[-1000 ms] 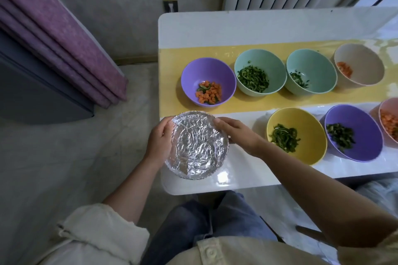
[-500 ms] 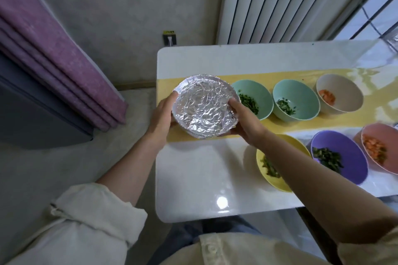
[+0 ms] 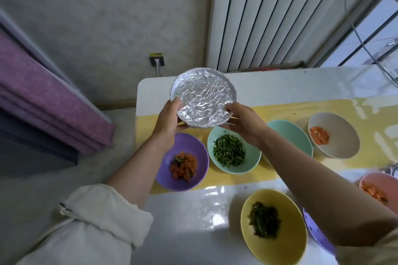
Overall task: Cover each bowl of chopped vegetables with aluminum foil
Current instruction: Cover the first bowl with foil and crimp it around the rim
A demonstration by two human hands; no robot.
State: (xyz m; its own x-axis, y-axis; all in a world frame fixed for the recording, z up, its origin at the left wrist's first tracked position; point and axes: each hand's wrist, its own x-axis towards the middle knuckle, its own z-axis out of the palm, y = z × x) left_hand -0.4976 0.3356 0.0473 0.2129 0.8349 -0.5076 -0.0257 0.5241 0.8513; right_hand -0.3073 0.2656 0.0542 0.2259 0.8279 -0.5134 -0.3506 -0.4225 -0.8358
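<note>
Foil-covered bowl (image 3: 203, 98) is up in the air, held between both your hands above the far left end of the white table (image 3: 280, 86). Your left hand (image 3: 170, 122) grips its left edge, thumb curled over the foil rim. Your right hand (image 3: 245, 123) grips the right edge, fingers underneath. Nearer you, the purple bowl (image 3: 201, 155) and teal bowl (image 3: 255, 157) sit uncovered on the yellow runner (image 3: 280, 107).

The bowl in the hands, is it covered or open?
Covered. Crinkled foil spans the whole top and folds over the rim, so nothing inside shows. The left hand and right hand hold the bowl.
</note>
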